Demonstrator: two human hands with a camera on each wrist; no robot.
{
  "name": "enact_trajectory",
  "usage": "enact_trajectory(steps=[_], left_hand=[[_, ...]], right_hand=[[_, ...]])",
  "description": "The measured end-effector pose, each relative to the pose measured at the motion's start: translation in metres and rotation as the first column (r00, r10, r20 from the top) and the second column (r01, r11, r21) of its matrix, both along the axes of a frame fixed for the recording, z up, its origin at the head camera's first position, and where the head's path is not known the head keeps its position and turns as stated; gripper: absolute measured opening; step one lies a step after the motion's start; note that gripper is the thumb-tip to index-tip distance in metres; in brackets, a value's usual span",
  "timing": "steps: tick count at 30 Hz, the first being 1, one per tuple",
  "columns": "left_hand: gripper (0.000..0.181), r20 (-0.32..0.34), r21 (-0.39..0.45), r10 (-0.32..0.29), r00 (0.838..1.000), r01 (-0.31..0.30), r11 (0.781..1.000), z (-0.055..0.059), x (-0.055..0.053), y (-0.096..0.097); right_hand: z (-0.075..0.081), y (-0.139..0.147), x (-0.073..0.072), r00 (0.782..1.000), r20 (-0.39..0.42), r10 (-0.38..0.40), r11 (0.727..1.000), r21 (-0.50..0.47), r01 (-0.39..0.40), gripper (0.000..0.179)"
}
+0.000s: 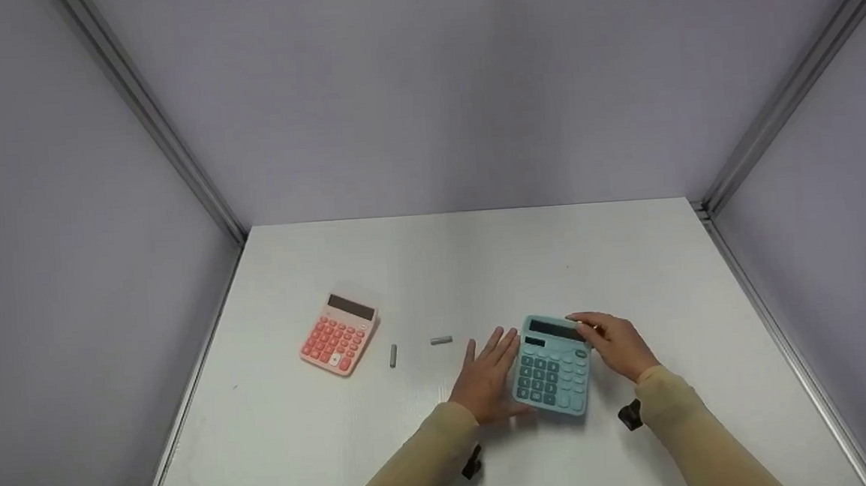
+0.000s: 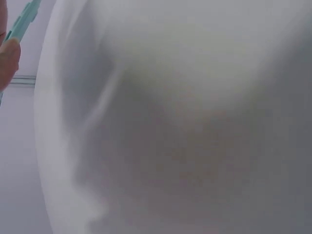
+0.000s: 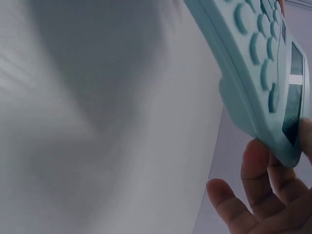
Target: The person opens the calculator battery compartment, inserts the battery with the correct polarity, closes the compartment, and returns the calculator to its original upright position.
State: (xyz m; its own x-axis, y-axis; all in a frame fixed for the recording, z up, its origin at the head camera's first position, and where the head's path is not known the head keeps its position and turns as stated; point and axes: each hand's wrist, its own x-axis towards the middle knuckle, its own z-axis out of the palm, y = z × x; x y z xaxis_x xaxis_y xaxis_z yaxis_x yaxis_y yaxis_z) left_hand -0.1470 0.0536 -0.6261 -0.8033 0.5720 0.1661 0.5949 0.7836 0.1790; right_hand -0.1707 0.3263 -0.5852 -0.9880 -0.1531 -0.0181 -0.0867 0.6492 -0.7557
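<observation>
A light blue calculator (image 1: 551, 365) is held face up, its keys and dark display towards the head camera. My right hand (image 1: 617, 343) pinches its upper right corner, the thumb on the face by the display and fingers behind, as the right wrist view shows with the calculator (image 3: 248, 63) tilted. Along the left edge lies my left hand (image 1: 487, 382), fingers straight and spread, thumb by the lower left corner. In the left wrist view, only a fingertip (image 2: 9, 61) shows against the calculator's thin edge (image 2: 23, 22).
On the white table (image 1: 325, 445), a pink calculator (image 1: 339, 335) lies face up at the left. Two small grey cylinders, one upright in view (image 1: 393, 356) and one crosswise (image 1: 441, 340), lie between it and my left hand. Grey panels (image 1: 461, 91) enclose the table's back and sides.
</observation>
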Motion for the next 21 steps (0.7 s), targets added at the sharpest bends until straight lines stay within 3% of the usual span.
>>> enact_trajectory(steps=[4,7,12,16,21], left_hand=[[0.122,0.068,0.085,0.071,0.995,-0.077,0.993,-0.002,-0.002,0.009],[0.122,0.083,0.102,0.121,0.989,-0.129,0.986,-0.003,-0.004,0.014],[0.119,0.100,0.116,0.139,0.985,-0.151,0.982,-0.003,-0.010,0.022],[0.118,0.171,0.106,0.147,0.974,-0.167,0.980,-0.007,-0.017,0.027],[0.118,0.213,0.050,0.179,0.960,-0.194,0.980,-0.017,-0.025,0.030]], right_hand=[[0.000,-0.006,-0.003,0.994,-0.053,-0.091,0.996,0.012,0.092,0.035],[0.000,-0.011,-0.006,0.992,-0.071,-0.108,0.994,0.013,0.110,0.044],[-0.002,-0.015,-0.009,0.993,-0.038,-0.116,0.992,0.051,0.118,0.064],[-0.008,-0.015,-0.015,0.996,-0.009,-0.092,0.990,0.110,0.092,0.068],[-0.023,-0.014,-0.023,1.000,-0.028,0.013,0.976,0.220,-0.006,0.075]])
